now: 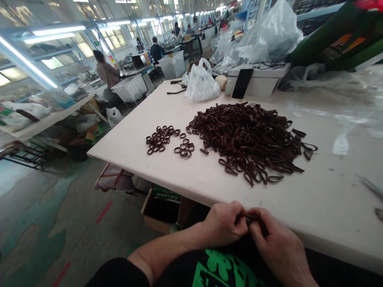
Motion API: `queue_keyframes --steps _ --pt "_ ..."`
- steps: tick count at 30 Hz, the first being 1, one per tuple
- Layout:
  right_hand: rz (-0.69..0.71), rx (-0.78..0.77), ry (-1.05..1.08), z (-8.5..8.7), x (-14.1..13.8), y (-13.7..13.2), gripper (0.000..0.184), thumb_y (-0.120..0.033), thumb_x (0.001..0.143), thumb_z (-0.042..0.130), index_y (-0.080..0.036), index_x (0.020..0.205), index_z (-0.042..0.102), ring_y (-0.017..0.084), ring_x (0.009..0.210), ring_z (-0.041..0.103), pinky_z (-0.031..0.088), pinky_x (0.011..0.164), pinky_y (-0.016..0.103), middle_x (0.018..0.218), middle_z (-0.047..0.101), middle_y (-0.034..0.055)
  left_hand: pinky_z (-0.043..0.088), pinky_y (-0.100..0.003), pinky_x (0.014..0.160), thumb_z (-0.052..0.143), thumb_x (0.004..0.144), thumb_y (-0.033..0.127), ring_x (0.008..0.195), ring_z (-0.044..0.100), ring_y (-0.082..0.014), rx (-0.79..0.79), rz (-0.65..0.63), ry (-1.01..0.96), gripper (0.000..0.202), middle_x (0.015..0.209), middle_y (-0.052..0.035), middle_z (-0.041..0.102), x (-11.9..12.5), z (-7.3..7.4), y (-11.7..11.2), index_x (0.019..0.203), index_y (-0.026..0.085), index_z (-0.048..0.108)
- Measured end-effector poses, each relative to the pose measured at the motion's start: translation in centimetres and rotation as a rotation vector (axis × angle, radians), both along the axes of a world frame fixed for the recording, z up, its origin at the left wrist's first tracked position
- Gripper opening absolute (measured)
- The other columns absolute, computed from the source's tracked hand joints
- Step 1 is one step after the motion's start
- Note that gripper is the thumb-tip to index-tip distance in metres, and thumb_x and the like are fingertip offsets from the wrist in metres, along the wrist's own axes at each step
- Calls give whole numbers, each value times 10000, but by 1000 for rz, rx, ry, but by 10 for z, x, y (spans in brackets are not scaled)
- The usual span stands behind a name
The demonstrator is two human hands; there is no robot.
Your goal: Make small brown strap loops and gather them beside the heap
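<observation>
At the table's front edge, my left hand [225,224] and my right hand [277,237] meet, fingers closed and pinching. Between the fingertips shows a bit of a dark brown strap loop [250,218]; most of it is hidden by the fingers. Beyond my hands lies a large pile of flattened, drop-shaped brown strap loops [245,133], with a few strays around its rim. Left of it sit two small clusters of rounder brown rings, a bigger cluster [160,139] and a smaller one [184,149].
The pale table [134,159] ends at a corner on the left. At its back stand a white plastic bag [202,83], a black phone [242,83] leaning on a white box [260,79], and clear plastic sheeting [344,95]. A metal tool [371,185] lies right. Below is a cardboard box [163,211].
</observation>
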State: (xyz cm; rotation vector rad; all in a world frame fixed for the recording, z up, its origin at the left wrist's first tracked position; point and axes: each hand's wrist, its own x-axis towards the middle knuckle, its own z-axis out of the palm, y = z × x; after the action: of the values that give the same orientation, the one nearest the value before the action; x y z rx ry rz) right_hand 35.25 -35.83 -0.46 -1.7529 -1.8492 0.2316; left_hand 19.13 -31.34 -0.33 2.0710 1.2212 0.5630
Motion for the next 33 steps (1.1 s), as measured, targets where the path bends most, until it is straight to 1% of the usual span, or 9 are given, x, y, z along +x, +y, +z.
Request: queue_keyframes --steps 6,9,12,18,21,24,27,31,33 --pt "42 -157 163 11 -4 8 183 -348 865 446 -244 814 587 163 515 645 476 484 256 635 679 -16 361 -225 519 553 781 196 522 498 -111 45 81 -15 21 603 37 560 -5 -2 8 794 212 558" --pt "89 -191 236 13 2 15 190 -403 880 496 -239 888 592 151 548 642 488 499 239 677 681 -15 378 -211 523 549 798 198 516 500 -104 34 162 -52 22 595 48 553 -19 -1 24 815 213 549" --pt "7 -56 157 6 18 24 267 -418 887 512 -225 1034 622 158 574 659 504 555 262 736 705 -3 410 -206 547 527 832 197 520 527 -104 69 345 -62 40 596 56 549 -48 3 58 862 213 548" --pt "-89 167 20 -15 48 36 269 -383 923 471 -201 931 668 162 605 663 487 586 271 777 717 24 460 -239 642 566 885 285 624 613 -134 250 600 115 86 731 16 655 -114 28 133 918 212 597" --pt "-76 229 -53 -18 46 37 248 -345 930 475 -195 926 672 159 627 656 465 590 269 797 717 29 472 -254 729 577 885 259 704 621 -141 362 505 201 89 816 -9 679 -111 34 152 902 206 646" --pt "-77 233 -90 -17 41 35 238 -324 934 476 -191 934 673 166 672 659 461 621 271 825 718 37 467 -263 797 578 872 199 773 621 -141 377 288 333 157 969 -37 677 -86 32 163 980 209 691" --pt "-63 176 -62 -15 39 33 237 -317 937 468 -192 940 669 169 711 664 474 666 273 851 720 45 459 -273 791 581 871 203 825 619 -161 322 158 461 172 986 -48 657 -60 29 176 979 214 714" --pt "-49 145 -6 -16 43 32 239 -333 935 470 -199 930 669 169 709 663 481 677 279 846 714 42 450 -272 756 599 856 190 822 604 -169 316 143 473 104 899 -41 636 -48 34 190 868 196 703" --pt "-55 124 40 -16 45 32 232 -338 928 481 -202 922 670 169 710 665 486 675 281 847 711 37 447 -262 748 626 842 194 782 585 -150 319 187 378 55 839 -26 624 -47 41 185 831 177 677"
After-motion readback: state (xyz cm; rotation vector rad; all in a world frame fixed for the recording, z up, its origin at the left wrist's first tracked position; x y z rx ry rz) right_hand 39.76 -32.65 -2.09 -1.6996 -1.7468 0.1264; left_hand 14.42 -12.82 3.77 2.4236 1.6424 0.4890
